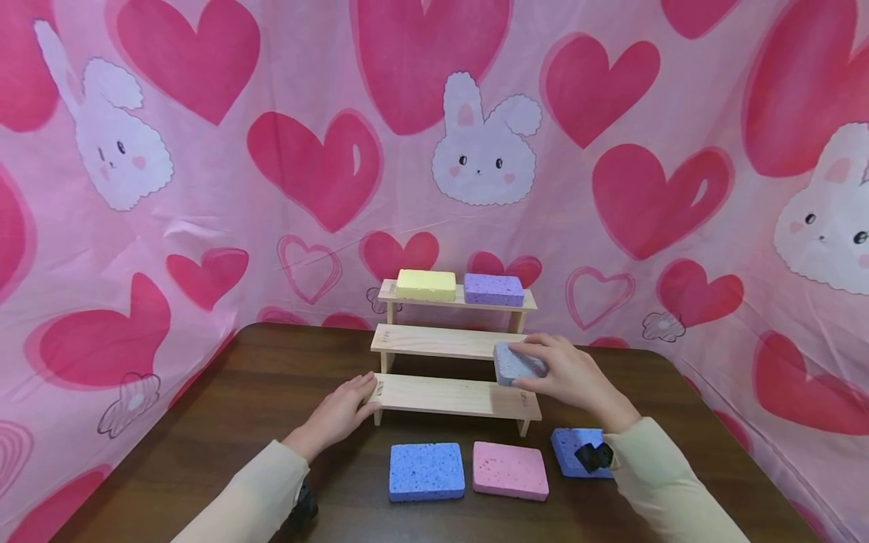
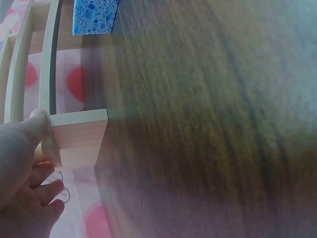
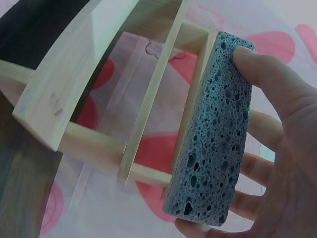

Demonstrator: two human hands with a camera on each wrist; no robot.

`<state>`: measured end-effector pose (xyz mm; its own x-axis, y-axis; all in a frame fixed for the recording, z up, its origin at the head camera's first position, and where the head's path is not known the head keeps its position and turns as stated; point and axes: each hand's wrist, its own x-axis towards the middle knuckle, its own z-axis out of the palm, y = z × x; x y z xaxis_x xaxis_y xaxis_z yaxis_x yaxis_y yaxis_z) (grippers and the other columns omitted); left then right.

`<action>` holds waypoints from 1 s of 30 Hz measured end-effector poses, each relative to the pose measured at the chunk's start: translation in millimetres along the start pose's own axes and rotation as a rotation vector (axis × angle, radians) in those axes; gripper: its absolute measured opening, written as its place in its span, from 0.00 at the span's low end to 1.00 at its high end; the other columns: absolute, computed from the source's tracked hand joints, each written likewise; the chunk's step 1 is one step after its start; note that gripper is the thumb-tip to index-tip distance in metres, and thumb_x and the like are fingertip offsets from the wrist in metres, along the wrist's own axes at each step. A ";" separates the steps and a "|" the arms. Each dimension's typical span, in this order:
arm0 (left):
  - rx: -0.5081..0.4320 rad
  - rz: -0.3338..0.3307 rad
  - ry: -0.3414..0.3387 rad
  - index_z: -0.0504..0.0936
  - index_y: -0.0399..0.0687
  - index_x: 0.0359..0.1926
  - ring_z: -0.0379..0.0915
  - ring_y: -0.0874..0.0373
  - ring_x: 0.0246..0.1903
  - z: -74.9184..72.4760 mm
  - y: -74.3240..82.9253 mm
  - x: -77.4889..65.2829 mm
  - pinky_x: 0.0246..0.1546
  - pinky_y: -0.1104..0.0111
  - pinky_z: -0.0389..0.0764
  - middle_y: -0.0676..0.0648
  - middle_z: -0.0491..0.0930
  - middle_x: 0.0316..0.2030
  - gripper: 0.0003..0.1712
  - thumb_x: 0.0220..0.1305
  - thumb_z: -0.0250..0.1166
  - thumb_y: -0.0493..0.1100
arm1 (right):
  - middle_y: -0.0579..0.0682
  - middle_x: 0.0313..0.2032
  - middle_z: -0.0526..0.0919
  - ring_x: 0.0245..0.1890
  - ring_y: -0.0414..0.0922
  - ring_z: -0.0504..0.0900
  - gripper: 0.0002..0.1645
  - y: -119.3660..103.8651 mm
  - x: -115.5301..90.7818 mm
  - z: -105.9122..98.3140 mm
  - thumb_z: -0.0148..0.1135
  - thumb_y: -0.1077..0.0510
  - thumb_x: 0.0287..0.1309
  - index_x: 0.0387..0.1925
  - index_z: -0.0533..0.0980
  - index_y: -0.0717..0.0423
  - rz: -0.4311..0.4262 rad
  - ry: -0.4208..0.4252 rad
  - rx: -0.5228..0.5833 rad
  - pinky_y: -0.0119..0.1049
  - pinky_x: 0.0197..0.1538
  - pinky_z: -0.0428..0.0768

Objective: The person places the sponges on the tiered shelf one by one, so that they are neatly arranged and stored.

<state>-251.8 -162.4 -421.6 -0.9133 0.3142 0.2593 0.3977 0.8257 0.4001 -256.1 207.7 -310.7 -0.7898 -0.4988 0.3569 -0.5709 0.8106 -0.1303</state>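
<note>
A three-step wooden display rack stands on the table. My left hand holds the left end of its lowest step; in the left wrist view the thumb lies against the board and the other fingers curl beside its end. My right hand grips a grey-blue sponge by its edges, thumb on one side and fingers on the other. That sponge is tilted above the right part of the lower steps; whether it touches the rack is unclear. A yellow sponge and a purple sponge lie on the top step.
In front of the rack lie a blue sponge and a pink sponge. Another blue sponge lies to the right, partly hidden by the right wrist. A pink heart-and-rabbit cloth hangs behind the dark wooden table.
</note>
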 end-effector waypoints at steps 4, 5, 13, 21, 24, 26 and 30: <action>-0.002 -0.004 -0.002 0.70 0.35 0.60 0.58 0.42 0.61 -0.6 0.8 0.2 0.57 0.51 0.63 0.38 0.65 0.61 0.31 0.60 0.63 0.47 | 0.54 0.52 0.74 0.49 0.53 0.71 0.36 -5.2 6.8 0.9 0.68 0.39 0.45 0.56 0.75 0.46 -0.012 -0.015 -0.010 0.53 0.45 0.76; -0.002 -0.005 -0.003 0.70 0.35 0.60 0.58 0.42 0.61 -0.6 0.8 0.3 0.57 0.51 0.63 0.39 0.65 0.61 0.31 0.60 0.63 0.47 | 0.54 0.52 0.74 0.49 0.53 0.71 0.36 -6.5 8.5 1.0 0.68 0.39 0.45 0.57 0.74 0.46 -0.014 -0.019 -0.009 0.52 0.44 0.76; 0.000 -0.010 -0.008 0.70 0.35 0.60 0.58 0.43 0.61 -1.1 1.7 -0.5 0.57 0.51 0.63 0.39 0.65 0.61 0.31 0.59 0.63 0.47 | 0.51 0.52 0.74 0.48 0.50 0.70 0.37 -16.8 24.0 4.0 0.68 0.38 0.45 0.58 0.73 0.43 -0.026 -0.027 0.006 0.49 0.42 0.76; 0.008 0.003 0.001 0.70 0.34 0.59 0.59 0.42 0.60 -1.6 1.9 -1.2 0.56 0.50 0.64 0.38 0.66 0.61 0.30 0.60 0.63 0.46 | 0.48 0.49 0.75 0.44 0.47 0.71 0.36 -24.4 45.0 12.2 0.68 0.39 0.45 0.58 0.74 0.43 -0.043 -0.031 0.004 0.42 0.38 0.76; 0.007 0.002 0.002 0.70 0.34 0.59 0.59 0.42 0.60 -1.6 2.0 -1.2 0.56 0.50 0.64 0.38 0.66 0.61 0.30 0.60 0.63 0.46 | 0.49 0.49 0.75 0.45 0.48 0.71 0.35 -26.7 54.2 16.5 0.68 0.39 0.45 0.57 0.74 0.43 -0.062 -0.024 -0.014 0.43 0.39 0.76; 0.004 -0.001 0.000 0.70 0.34 0.59 0.59 0.42 0.61 -1.6 2.2 -1.3 0.56 0.50 0.64 0.38 0.66 0.61 0.30 0.60 0.63 0.46 | 0.49 0.49 0.75 0.45 0.48 0.71 0.35 -28.4 59.4 19.3 0.67 0.39 0.45 0.57 0.74 0.44 -0.072 -0.022 -0.020 0.43 0.39 0.76; -0.003 -0.006 -0.003 0.70 0.34 0.59 0.59 0.42 0.61 -1.7 2.8 -1.9 0.56 0.50 0.64 0.38 0.65 0.61 0.30 0.59 0.64 0.46 | 0.49 0.49 0.75 0.46 0.48 0.70 0.35 -32.8 67.8 22.8 0.67 0.39 0.46 0.57 0.74 0.44 -0.069 -0.021 -0.016 0.44 0.39 0.75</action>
<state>-248.8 -161.5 -419.5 -0.9160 0.3102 0.2545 0.3922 0.8261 0.4047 -296.0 140.3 -303.3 -0.7531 -0.5603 0.3449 -0.6210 0.7784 -0.0914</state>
